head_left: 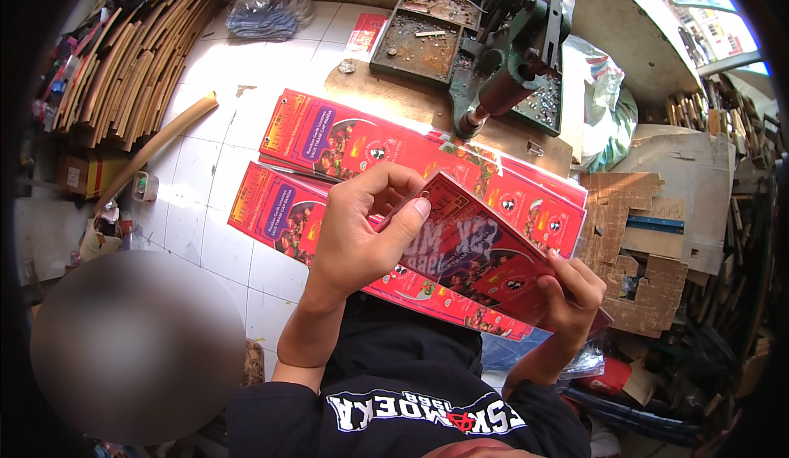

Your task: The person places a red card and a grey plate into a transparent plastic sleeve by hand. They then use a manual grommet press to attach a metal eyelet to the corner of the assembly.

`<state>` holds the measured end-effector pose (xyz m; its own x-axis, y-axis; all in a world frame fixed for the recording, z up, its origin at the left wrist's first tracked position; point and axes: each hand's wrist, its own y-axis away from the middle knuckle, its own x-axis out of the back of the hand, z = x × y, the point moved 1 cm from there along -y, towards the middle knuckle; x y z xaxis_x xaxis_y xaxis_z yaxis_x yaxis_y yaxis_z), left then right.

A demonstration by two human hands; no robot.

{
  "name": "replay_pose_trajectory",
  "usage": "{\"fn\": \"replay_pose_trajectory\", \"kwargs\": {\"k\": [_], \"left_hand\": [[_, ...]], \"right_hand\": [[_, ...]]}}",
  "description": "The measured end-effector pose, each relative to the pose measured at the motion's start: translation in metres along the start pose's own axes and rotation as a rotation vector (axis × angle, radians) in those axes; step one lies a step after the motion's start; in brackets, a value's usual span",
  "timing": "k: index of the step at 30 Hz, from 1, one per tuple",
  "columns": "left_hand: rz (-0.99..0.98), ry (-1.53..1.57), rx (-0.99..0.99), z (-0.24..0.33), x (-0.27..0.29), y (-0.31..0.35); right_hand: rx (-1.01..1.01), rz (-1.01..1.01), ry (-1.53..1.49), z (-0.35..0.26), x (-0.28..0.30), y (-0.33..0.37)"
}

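Note:
I hold up a glossy red printed sheet (472,248) with food pictures, tilted before my chest. My left hand (362,232) pinches its upper left edge between thumb and fingers. My right hand (575,289) grips its lower right end, thumb on the near face. Below and behind it lie two long stacks of similar red sheets: a far stack (329,137), with a small dark hole at its top left corner, and a near stack (267,211) partly covered by my left hand and the held sheet.
Beyond the stacks stands a dark green press (505,88) with a compartment tray (419,43) of small metal bits. Clear plastic sleeves (267,12) lie at the back left. Cardboard strips (140,55) are piled left, cardboard sheets (657,285) right. A blurred round patch hides the lower left.

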<state>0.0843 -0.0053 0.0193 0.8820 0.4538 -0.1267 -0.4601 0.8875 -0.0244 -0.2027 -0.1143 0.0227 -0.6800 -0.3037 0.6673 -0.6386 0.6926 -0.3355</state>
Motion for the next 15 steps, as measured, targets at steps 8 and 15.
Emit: {"fn": "replay_pose_trajectory", "kwargs": {"k": [8, 15], "left_hand": [[-0.026, 0.031, 0.008, -0.0023, 0.0056, -0.0015], [-0.062, 0.142, 0.091, -0.0052, 0.0079, -0.0013]], "right_hand": [[0.042, 0.004, 0.028, -0.0026, -0.0004, -0.0032], [0.061, 0.017, 0.039, -0.0019, -0.0017, -0.0024]]}}
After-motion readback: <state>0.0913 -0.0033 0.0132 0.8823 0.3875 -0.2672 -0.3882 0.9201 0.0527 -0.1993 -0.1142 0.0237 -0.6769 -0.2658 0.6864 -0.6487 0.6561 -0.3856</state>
